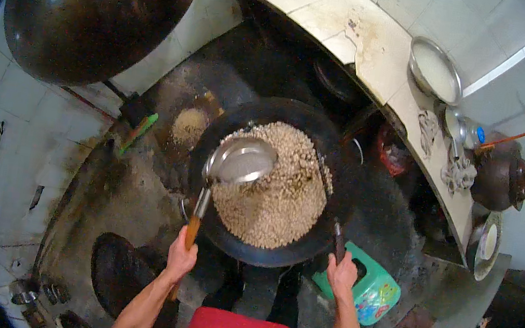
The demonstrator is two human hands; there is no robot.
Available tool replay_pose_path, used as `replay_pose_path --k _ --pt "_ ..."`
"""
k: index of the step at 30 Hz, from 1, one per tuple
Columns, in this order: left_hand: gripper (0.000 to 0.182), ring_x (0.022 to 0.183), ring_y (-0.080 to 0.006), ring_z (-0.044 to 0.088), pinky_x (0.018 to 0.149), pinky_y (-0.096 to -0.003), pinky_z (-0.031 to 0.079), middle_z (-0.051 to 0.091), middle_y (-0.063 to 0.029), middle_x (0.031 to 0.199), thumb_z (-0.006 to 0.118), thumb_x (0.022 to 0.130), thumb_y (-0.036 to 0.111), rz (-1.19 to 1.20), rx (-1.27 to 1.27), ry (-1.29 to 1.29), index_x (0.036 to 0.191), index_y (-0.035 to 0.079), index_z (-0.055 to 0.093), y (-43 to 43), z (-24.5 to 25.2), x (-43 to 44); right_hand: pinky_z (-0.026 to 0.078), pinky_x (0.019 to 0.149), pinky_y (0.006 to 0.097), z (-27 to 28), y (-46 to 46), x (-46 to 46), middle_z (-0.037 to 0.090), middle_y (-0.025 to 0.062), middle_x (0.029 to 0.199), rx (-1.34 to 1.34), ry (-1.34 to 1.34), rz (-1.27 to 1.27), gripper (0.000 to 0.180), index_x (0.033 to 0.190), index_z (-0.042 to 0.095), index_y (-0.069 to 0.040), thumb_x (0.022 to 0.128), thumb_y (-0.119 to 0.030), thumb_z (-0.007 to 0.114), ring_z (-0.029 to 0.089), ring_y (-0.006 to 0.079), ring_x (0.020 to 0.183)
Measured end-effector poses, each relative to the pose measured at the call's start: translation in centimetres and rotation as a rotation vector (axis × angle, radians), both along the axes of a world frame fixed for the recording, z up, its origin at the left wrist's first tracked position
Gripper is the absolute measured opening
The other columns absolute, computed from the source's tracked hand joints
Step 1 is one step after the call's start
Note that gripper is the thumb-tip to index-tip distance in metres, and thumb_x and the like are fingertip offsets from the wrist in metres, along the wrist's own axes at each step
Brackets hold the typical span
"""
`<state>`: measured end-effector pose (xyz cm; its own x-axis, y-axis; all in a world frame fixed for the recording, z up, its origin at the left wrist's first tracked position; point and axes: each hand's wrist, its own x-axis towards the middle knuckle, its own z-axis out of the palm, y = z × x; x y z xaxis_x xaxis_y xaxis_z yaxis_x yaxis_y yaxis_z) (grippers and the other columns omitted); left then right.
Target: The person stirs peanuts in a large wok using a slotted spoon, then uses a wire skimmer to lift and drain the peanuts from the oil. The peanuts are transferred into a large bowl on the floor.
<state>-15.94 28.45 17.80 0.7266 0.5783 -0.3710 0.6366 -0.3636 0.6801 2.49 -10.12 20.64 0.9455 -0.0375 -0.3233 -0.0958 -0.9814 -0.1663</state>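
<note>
A dark round wok (274,260) lies before me, with a heap of pale, bean-like or nut-like pieces (276,210) in it. My left hand (182,253) grips the wooden handle of a metal strainer (245,162). The strainer's round head is over the left part of the heap; whether it touches the pieces I cannot tell. Closed on a dark tool handle (339,244) is my right hand (341,274), near the wok's lower right rim. The far end of that tool is hard to make out against the dark wok.
A green plastic stool (377,296) stands at the lower right. A tiled ledge (376,54) curves along the back and right, bearing a metal bowl (436,71) and a brown jar (495,174). A large dark wok (103,13) occupies the upper left. A green-edged tool (139,133) leans below it.
</note>
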Motion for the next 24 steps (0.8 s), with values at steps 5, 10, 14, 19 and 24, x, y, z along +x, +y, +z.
replay_pose_path --k 5,10,14,19,24 --pt "0.057 0.103 -0.046 0.06 0.088 -0.0485 0.047 0.062 -0.0278 0.112 0.054 0.09 0.016 0.145 -0.016 0.09 0.143 0.005 0.035 -0.5 -2.7 0.2 0.053 0.066 0.0524 -1.3 -1.3 -0.3 0.067 0.0262 0.082 -0.033 0.065 -0.071 0.048 0.109 0.051 0.001 0.09 -0.042 0.061 0.066 0.0446 0.075" --pt "0.043 0.082 -0.0396 0.065 0.071 -0.0476 0.051 0.064 -0.0245 0.098 0.052 0.092 0.019 0.187 -0.105 0.368 0.131 0.006 0.041 -0.5 -5.4 -0.7 0.05 0.077 0.0547 -3.0 -2.5 -3.3 0.065 0.0301 0.09 -0.031 0.224 -0.138 0.053 0.107 0.052 0.003 0.086 -0.046 0.063 0.063 0.049 0.087" --pt "0.024 0.05 -0.0192 0.053 0.044 -0.0358 0.048 0.052 -0.009 0.074 0.053 0.095 0.019 0.339 -0.558 0.31 0.111 0.005 0.043 -2.1 -6.3 -0.8 0.05 0.08 0.0526 -5.3 -1.4 -5.0 0.065 0.0312 0.096 0.034 0.322 -0.131 0.056 0.103 0.054 0.005 0.084 -0.047 0.065 0.063 0.0473 0.091" --pt "0.021 0.049 -0.0146 0.05 0.041 -0.0325 0.047 0.05 -0.0066 0.076 0.057 0.096 0.014 0.323 -0.808 0.31 0.107 0.005 0.041 -5.0 -6.9 -1.0 0.051 0.084 0.0487 -8.5 1.0 -6.1 0.065 0.0291 0.101 0.13 0.461 -0.077 0.056 0.104 0.054 0.005 0.08 -0.043 0.073 0.062 0.0444 0.098" --pt "0.021 0.052 -0.0125 0.05 0.042 -0.0289 0.047 0.049 -0.0061 0.077 0.056 0.096 0.013 0.328 -0.924 0.258 0.108 0.006 0.041 -6.5 -6.0 -1.9 0.05 0.091 0.0455 -13.4 0.8 -6.2 0.064 0.0274 0.11 0.174 0.655 -0.023 0.064 0.114 0.053 0.006 0.08 -0.044 0.072 0.061 0.0431 0.106"
